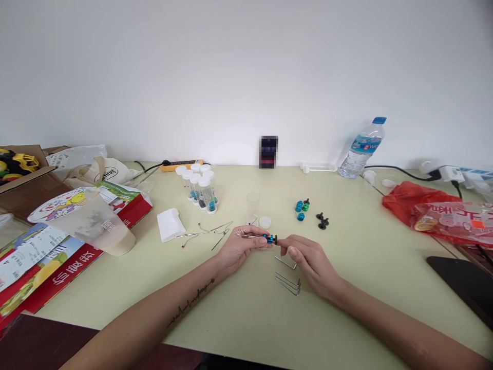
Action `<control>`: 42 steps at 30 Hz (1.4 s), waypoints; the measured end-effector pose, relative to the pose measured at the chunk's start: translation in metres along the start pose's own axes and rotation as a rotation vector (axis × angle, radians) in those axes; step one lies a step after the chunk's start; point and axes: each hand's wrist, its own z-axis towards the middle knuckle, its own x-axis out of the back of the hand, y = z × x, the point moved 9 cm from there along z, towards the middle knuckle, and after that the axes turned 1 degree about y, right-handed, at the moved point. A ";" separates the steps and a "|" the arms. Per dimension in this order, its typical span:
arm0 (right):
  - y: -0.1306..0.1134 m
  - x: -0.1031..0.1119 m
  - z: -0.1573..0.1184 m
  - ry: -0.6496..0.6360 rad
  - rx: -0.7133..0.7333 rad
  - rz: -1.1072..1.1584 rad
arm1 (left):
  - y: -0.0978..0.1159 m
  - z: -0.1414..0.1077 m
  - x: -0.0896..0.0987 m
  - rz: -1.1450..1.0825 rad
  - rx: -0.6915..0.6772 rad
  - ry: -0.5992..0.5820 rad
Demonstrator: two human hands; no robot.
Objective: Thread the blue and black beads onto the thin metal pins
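Note:
My left hand (pixel 244 247) pinches a small blue part with a black end (pixel 271 239), and a thin twisted metal rod (pixel 245 235) sticks out to its left. The fingertips of my right hand (pixel 310 259) are closed at the black end of that part. Below, between my hands and the table's front edge, lie several bent metal rods (pixel 287 283). Blue and green pieces (pixel 300 217) and black knob-like pieces (pixel 322 223) lie beyond my right hand. Behind my left hand are an open clear tube (pixel 253 204) and a white cap (pixel 265 222).
Capped clear tubes (pixel 204 192) stand at the back left, near a white packet (pixel 170 225) and thin wire tools (pixel 208 230). A tilted cup (pixel 111 226) rests on boxes at left. A water bottle (pixel 362 149), red bag (pixel 442 210) and phone (pixel 268 152) are also there.

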 end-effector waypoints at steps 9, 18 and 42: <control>-0.008 -0.003 -0.003 -0.028 0.108 0.067 | -0.007 0.000 0.001 0.057 0.055 -0.016; -0.004 0.005 -0.001 0.045 0.057 0.001 | -0.005 -0.001 -0.004 0.028 0.018 -0.044; 0.015 -0.012 0.000 -0.058 -0.166 -0.034 | 0.000 -0.002 -0.004 0.182 -0.004 -0.010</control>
